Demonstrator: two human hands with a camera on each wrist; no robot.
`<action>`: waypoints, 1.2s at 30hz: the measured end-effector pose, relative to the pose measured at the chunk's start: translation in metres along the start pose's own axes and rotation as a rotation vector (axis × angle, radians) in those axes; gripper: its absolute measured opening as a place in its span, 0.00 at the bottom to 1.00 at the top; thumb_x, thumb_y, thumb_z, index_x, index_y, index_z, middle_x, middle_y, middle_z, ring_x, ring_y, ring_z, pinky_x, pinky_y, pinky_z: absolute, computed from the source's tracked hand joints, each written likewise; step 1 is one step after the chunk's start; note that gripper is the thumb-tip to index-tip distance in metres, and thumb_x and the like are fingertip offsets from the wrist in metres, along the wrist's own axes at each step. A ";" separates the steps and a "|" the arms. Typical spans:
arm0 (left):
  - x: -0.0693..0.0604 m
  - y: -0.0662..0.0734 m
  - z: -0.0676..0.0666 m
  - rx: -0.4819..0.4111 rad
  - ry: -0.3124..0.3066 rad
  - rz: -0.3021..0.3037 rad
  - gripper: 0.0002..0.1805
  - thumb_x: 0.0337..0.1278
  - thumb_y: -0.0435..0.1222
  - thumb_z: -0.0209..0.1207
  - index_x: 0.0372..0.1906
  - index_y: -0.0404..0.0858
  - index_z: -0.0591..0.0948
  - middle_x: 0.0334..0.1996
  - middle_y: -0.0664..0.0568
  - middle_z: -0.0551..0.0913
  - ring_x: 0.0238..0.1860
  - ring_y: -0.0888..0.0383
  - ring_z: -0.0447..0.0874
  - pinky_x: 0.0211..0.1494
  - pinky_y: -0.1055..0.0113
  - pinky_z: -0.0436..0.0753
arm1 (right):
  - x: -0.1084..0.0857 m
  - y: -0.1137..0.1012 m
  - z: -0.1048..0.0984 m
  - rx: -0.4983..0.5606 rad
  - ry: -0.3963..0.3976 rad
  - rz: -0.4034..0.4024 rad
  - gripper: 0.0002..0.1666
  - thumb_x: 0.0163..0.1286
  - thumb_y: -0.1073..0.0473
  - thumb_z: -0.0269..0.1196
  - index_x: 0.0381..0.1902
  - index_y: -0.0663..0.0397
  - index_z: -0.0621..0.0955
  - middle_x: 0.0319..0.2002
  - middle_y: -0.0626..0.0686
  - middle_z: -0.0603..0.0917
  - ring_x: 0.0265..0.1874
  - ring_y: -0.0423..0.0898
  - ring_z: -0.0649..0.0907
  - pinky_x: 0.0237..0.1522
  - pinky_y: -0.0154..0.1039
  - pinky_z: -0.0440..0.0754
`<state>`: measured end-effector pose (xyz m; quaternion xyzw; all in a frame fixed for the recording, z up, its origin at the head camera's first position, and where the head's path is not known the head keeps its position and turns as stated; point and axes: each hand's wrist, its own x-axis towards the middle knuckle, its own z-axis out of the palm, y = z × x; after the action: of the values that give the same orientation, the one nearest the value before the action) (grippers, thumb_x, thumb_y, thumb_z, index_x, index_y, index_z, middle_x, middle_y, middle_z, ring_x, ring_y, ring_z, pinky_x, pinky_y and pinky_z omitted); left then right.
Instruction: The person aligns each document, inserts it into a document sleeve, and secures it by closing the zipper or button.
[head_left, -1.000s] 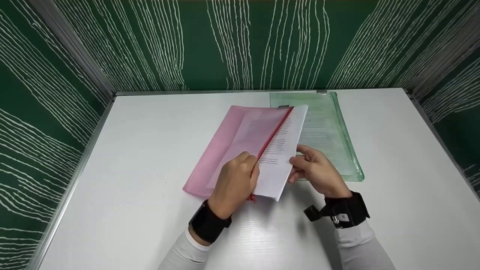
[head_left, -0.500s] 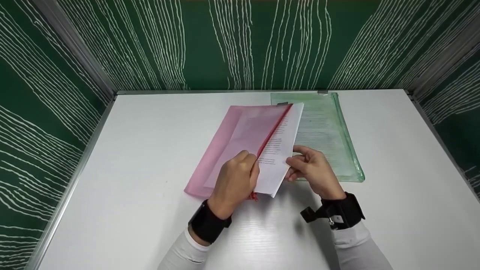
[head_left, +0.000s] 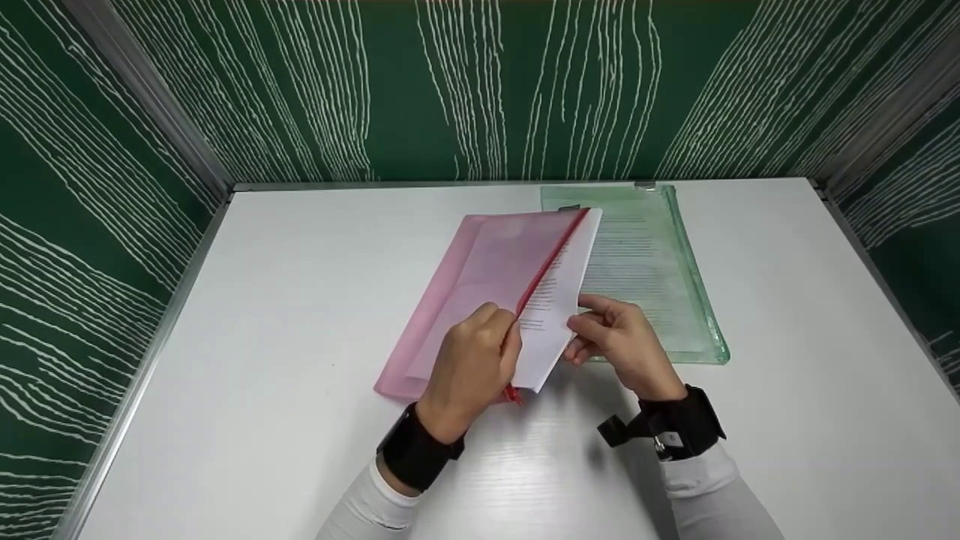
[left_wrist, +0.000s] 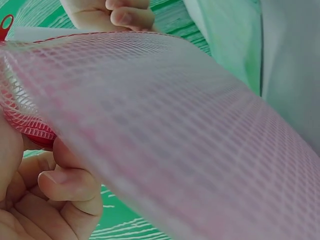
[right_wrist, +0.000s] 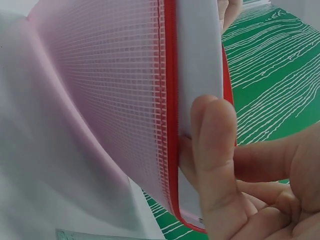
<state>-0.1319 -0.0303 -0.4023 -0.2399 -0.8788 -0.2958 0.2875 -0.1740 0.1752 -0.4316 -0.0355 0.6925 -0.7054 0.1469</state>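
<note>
A pink mesh zipper pouch (head_left: pixel 437 319) with a red zipper edge is held tilted up off the white table. My left hand (head_left: pixel 471 367) grips its open red edge near the lower corner, fingers curled in the left wrist view. A stack of printed paper sheets (head_left: pixel 551 341) lies partly inside, with a strip sticking out past the zipper on the right. My right hand (head_left: pixel 626 341) pinches the outer edge of this stack between thumb and fingers. In the right wrist view the white paper (right_wrist: pixel 200 65) stands between the two red zipper sides.
A green zipper pouch (head_left: pixel 637 277) with printed sheets inside lies flat at the back right, partly behind the pink pouch and right hand. Green panels (head_left: pixel 405 90) with white wavy lines stand behind the table (head_left: pixel 262 322) and at both sides.
My right hand has moved left with the paper stack, and less paper sticks out of the pink pouch. The left hand keeps its grip almost in place.
</note>
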 end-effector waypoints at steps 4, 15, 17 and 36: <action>0.000 0.003 0.000 0.011 -0.005 0.026 0.10 0.56 0.29 0.52 0.21 0.38 0.76 0.17 0.55 0.69 0.18 0.67 0.65 0.21 0.77 0.67 | 0.001 0.001 0.001 -0.003 -0.015 0.005 0.32 0.64 0.64 0.58 0.64 0.69 0.61 0.28 0.56 0.81 0.20 0.45 0.83 0.24 0.37 0.81; 0.000 0.004 -0.002 -0.048 -0.004 0.001 0.09 0.58 0.30 0.52 0.23 0.38 0.76 0.18 0.55 0.70 0.19 0.66 0.67 0.21 0.78 0.68 | 0.000 0.000 0.002 -0.015 -0.030 0.009 0.34 0.63 0.62 0.60 0.64 0.67 0.62 0.31 0.57 0.82 0.20 0.44 0.83 0.24 0.37 0.81; 0.000 0.006 -0.002 -0.053 -0.003 0.007 0.09 0.58 0.30 0.52 0.23 0.38 0.76 0.18 0.55 0.70 0.20 0.66 0.67 0.21 0.78 0.68 | 0.000 0.000 0.002 -0.023 -0.025 0.009 0.33 0.63 0.62 0.60 0.64 0.66 0.62 0.32 0.57 0.82 0.20 0.44 0.83 0.24 0.38 0.81; 0.001 0.008 -0.004 -0.068 0.013 0.021 0.10 0.58 0.30 0.51 0.23 0.38 0.76 0.19 0.55 0.70 0.20 0.67 0.66 0.21 0.80 0.67 | -0.001 0.001 0.004 -0.081 0.001 0.020 0.34 0.63 0.61 0.60 0.64 0.64 0.63 0.33 0.59 0.82 0.19 0.45 0.82 0.24 0.38 0.81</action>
<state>-0.1262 -0.0268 -0.3963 -0.2570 -0.8636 -0.3242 0.2882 -0.1719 0.1712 -0.4319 -0.0339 0.7208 -0.6755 0.1520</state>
